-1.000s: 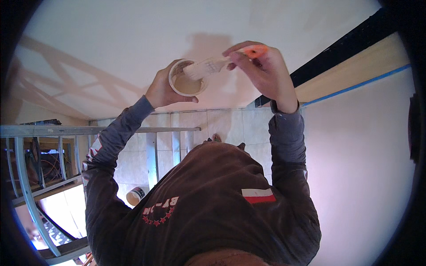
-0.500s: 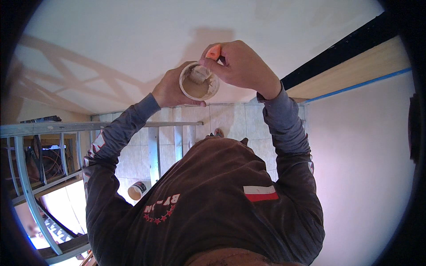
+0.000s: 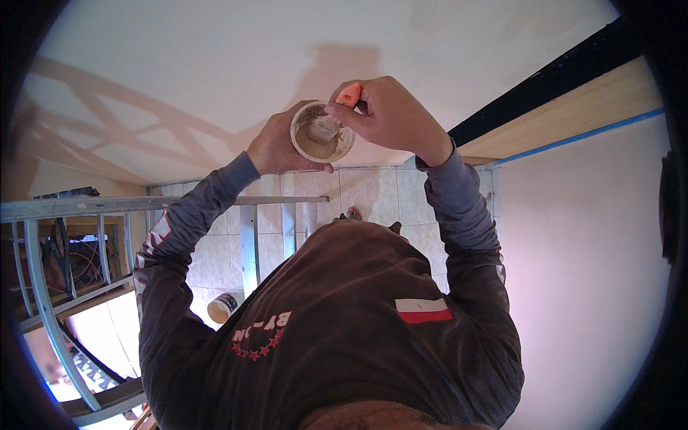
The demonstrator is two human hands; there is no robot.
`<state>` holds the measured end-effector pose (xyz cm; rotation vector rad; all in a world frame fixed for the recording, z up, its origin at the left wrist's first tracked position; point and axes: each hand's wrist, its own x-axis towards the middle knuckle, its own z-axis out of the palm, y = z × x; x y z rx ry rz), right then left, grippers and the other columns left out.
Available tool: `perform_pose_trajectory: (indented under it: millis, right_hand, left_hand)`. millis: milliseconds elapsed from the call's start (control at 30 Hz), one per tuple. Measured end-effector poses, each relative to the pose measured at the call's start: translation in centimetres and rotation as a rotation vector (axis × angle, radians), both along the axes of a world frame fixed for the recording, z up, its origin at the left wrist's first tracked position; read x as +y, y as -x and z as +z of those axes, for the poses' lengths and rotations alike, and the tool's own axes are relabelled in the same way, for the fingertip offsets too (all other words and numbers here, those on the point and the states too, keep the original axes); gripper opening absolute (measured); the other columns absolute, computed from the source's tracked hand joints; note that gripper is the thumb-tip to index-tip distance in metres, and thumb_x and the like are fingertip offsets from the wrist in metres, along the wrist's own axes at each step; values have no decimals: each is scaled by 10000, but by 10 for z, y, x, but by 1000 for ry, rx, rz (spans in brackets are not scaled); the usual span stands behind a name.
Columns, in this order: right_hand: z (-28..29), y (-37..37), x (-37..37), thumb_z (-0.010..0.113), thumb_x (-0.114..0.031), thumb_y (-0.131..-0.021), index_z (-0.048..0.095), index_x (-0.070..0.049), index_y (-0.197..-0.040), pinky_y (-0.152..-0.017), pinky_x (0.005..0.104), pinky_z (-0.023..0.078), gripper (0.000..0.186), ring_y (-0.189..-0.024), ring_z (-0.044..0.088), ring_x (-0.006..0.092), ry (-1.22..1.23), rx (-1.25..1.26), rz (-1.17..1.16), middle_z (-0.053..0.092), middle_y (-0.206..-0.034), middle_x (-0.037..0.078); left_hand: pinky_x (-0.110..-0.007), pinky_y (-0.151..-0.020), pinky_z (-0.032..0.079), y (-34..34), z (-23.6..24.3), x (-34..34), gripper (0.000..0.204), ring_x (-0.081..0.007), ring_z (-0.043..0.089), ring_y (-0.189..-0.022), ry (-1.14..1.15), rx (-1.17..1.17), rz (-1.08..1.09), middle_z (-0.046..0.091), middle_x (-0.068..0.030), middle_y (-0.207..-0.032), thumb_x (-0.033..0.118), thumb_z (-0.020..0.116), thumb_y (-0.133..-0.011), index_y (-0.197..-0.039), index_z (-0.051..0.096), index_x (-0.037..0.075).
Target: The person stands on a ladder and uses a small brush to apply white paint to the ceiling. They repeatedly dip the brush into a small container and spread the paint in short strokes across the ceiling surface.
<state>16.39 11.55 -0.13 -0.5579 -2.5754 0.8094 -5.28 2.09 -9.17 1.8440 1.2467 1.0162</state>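
My left hand point(image 3: 275, 145) is wrapped round the left side of a white round tub point(image 3: 294, 136) and holds it up before the wall. Pale, creamy paste point(image 3: 313, 147) lies inside, and smears of it coat the tub's inner wall. Between the fingers of my right hand point(image 3: 392, 115) is the orange handle of a putty knife point(image 3: 349, 94). Its paste-covered blade dips into the tub, and its lower edge is hard to tell from the paste.
A metal ladder point(image 3: 249, 247) stands at my left. On the tiled floor point(image 3: 367, 188) beside it is another open tub point(image 3: 221, 308). Ahead rises a pale wall point(image 3: 215, 43) with shadows on it. To the right run a black strip, a wooden board point(image 3: 573, 107) and blue tape point(image 3: 584, 136).
My right hand has lowered slightly, and the putty knife has gone deeper into the tub. My left hand and the tub have hardly moved.
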Motion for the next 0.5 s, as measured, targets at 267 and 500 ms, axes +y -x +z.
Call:
perform_pose_trajectory:
  millis: [267, 500]
  right_hand:
    - [-3, -27, -1, 621, -170, -1008, 717, 25, -1002, -659, 282, 538, 218, -726, 690, 151, 284, 317, -187, 717, -828, 87]
    - [-33, -46, -10, 621, -152, -1022, 689, 40, -980, -600, 267, 473, 208, -719, 663, 130, 627, 582, -417, 701, -886, 54]
  left_hand:
    - [-377, -1080, 490, -1, 5, 0, 1065, -256, 629, -1233, -15, 54, 72, 647, -148, -1312, 391, 1018, -551, -1392, 488, 7]
    - [-365, -1089, 478, 3, -1, 5, 984, -225, 618, -1239, -6, -21, 83, 648, -133, -1313, 305, 1009, -600, -1373, 493, -17]
